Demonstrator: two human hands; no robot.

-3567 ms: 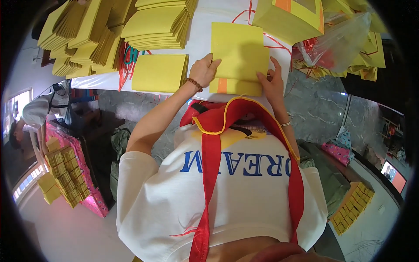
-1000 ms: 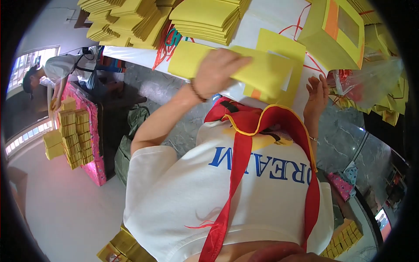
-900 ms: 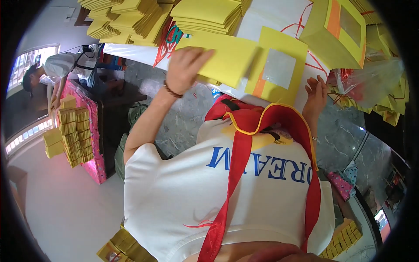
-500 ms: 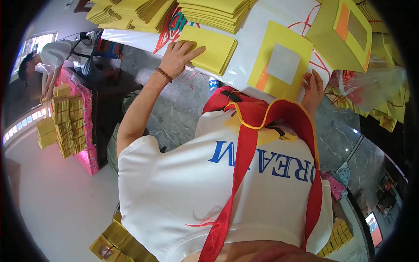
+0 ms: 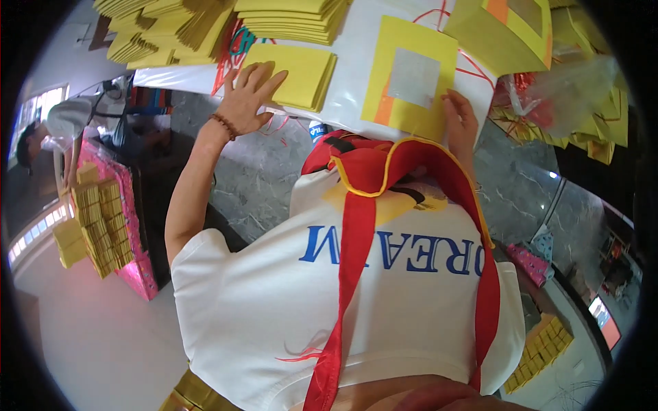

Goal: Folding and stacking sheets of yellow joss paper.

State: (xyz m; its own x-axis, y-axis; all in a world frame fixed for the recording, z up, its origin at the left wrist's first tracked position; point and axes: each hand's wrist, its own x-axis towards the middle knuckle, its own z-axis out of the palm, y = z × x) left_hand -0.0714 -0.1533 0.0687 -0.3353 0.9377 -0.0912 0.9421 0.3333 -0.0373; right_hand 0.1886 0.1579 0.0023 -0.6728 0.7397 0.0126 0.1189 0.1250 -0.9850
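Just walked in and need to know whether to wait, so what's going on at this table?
A person is working with yellow paper pieces. The left hand lies flat on a small stack of yellow sheets. The right hand rests at the edge of a yellow sheet with a grey window on the white table. More yellow stacks sit beyond.

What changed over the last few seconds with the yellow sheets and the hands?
The left hand carried a yellow sheet from the middle to the small yellow pile on the left and now rests flat on it. That uncovered a yellow sheet with a grey square. The right hand stayed at that sheet's edge.
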